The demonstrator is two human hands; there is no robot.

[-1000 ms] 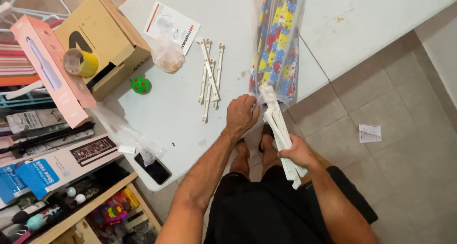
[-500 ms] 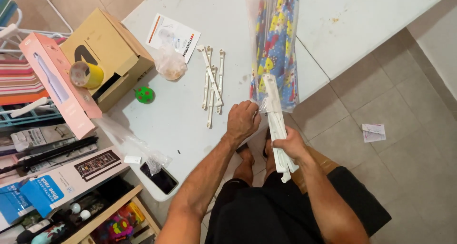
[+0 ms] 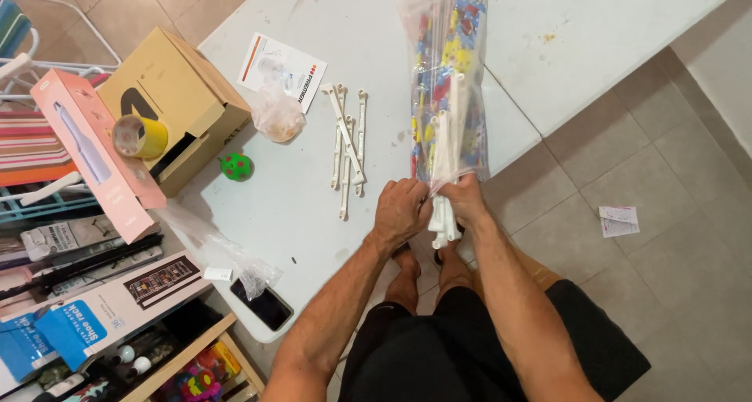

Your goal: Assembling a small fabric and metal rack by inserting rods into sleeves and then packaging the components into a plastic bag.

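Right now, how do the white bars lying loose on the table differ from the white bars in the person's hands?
The loose bars lie bare on the table, untouched; the held bars are gripped by the left hand and right hand. The loose bars are scattered and crossed; the held bars are bunched together. The held bars sit partly inside a clear bag with colourful contents; the loose bars have no wrap. Both sets are slim, white and plastic-looking.

Home storage rm: tiled floor (image 3: 666, 159), white folding table (image 3: 313, 214), cluttered shelf (image 3: 168, 367) w/ boxes.
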